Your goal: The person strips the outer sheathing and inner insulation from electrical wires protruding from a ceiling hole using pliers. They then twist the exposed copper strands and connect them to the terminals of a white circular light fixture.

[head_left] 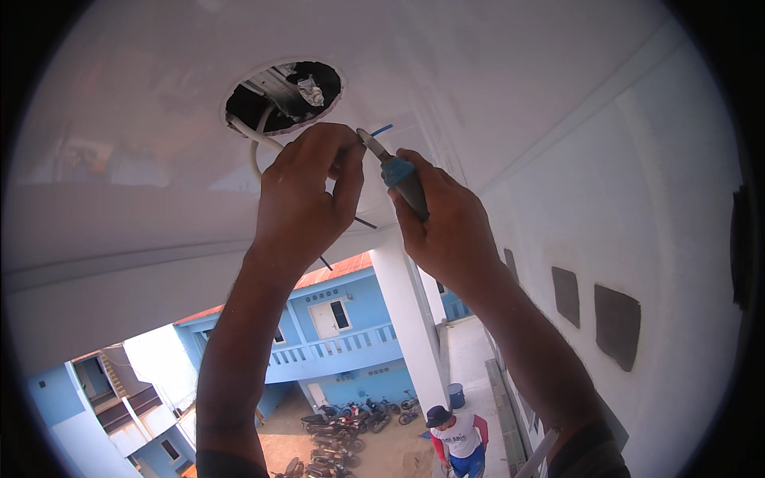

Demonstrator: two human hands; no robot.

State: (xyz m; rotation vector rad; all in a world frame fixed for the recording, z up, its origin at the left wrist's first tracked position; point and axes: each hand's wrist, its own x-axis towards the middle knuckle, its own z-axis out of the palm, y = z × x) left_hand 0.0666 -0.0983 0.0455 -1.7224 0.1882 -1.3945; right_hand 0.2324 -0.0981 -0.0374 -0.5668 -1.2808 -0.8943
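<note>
Overhead, white cable point(259, 141) comes out of a round hole point(284, 97) in the ceiling and runs to my left hand point(307, 191). That hand is closed around the cable's end, with thumb and fingers pinched together. A short blue wire point(382, 129) sticks out past the fingertips; dark wire ends point(365, 223) show below the hand. My right hand point(446, 219) grips a hand tool point(405, 185) with a blue and dark handle and a pale metal tip. The tip is at the blue wire, beside my left fingertips; whether it is a knife or pliers I cannot tell.
Inside the hole are metal framing and crumpled silvery material. A white wall point(558, 215) with dark square patches point(617, 327) rises at right. Below, a person in a dark hat point(458, 442) stands near a white column point(406, 319). Parked motorcycles point(343, 434) and a blue building lie beyond.
</note>
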